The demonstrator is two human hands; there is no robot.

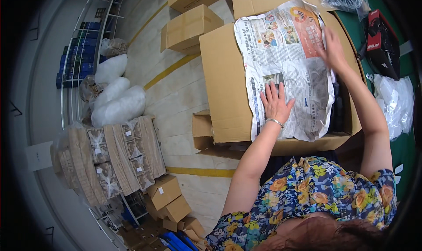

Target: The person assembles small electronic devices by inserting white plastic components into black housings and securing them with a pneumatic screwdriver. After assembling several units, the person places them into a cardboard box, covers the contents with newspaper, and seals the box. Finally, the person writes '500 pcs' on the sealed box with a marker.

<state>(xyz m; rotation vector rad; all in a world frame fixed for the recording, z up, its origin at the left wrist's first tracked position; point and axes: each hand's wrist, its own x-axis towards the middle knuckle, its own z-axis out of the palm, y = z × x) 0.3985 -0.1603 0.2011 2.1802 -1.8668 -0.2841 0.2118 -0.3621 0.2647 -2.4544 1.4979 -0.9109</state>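
A sheet of newspaper [290,62] lies spread over the open top of a large cardboard box [224,79]. My left hand [275,102] presses flat on the near part of the paper, fingers spread, a bracelet on the wrist. My right hand [332,51] rests open on the paper's right edge, further away. Dark items [337,108] show inside the box along the paper's right side; what lies under the paper is hidden.
A green table [404,150] on the right carries a red and black device [383,42] and clear plastic bags [395,103]. Smaller cardboard boxes [189,29] stand on the floor behind. Left are white sacks [118,106], wrapped bundles [110,156] and a metal rack [81,53].
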